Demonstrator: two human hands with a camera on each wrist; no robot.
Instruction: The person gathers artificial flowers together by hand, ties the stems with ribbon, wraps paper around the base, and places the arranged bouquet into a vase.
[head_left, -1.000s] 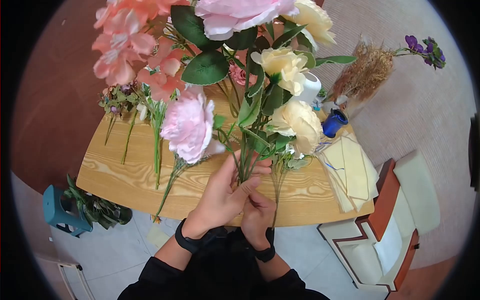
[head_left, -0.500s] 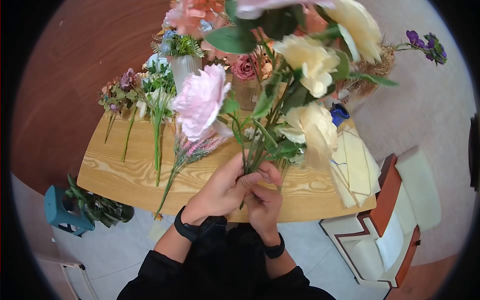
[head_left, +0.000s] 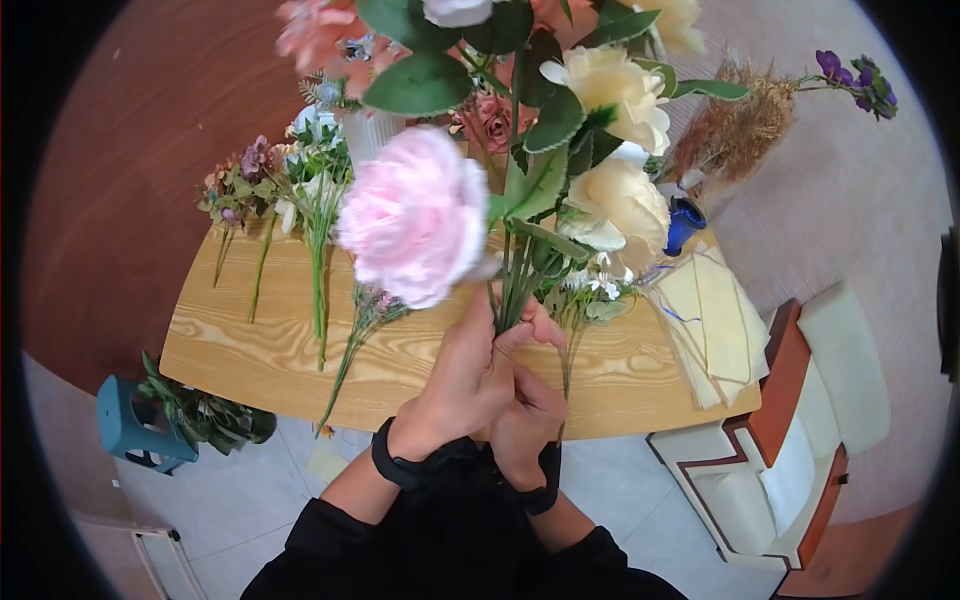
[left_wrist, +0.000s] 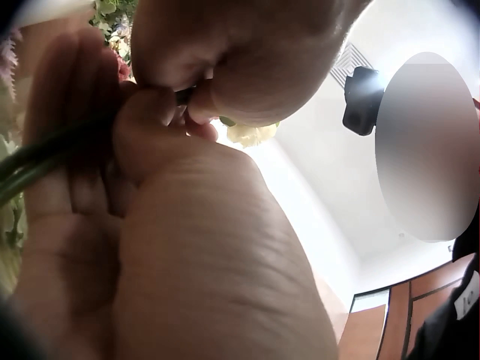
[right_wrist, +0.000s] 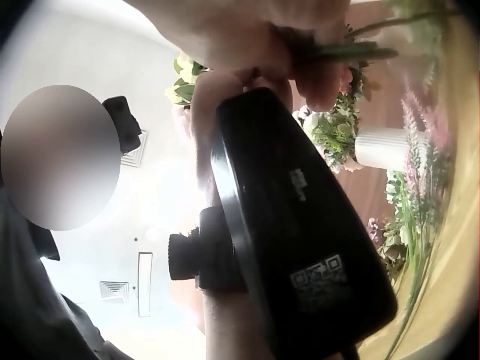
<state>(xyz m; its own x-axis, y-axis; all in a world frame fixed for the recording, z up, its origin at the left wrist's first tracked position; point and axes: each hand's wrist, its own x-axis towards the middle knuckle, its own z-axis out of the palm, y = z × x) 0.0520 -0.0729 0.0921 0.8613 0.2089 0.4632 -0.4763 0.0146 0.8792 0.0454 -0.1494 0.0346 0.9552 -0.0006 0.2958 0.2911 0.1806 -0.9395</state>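
A bunch of artificial flowers stands upright in front of me, its green stems (head_left: pixel 515 285) gathered together. My left hand (head_left: pixel 455 375) grips these stems, its thumb across the front. Just below and to the right, my right hand (head_left: pixel 527 425) pinches the lower stem ends, which its curled fingers mostly hide. The left wrist view has dark green stems (left_wrist: pixel 45 157) passing between thumb and fingers. In the bunch are a large pink peony (head_left: pixel 415 215), cream roses (head_left: pixel 620 215), coral blooms (head_left: pixel 320 40) and broad green leaves (head_left: pixel 420 85).
More flower stems (head_left: pixel 320 310) lie along the left of the wooden table (head_left: pixel 250 370). Sheets of cream wrapping paper (head_left: pixel 710 325) and a blue vase (head_left: pixel 683 225) are at the right. Dried grass (head_left: pixel 735 120) stands behind. A teal stool (head_left: pixel 140 425) and a cream armchair (head_left: pixel 840 375) flank the table.
The bunch swung to the right and tilted, then came back more upright, with the pink peony turned further toward me. Both hands kept their hold and shifted slightly right.
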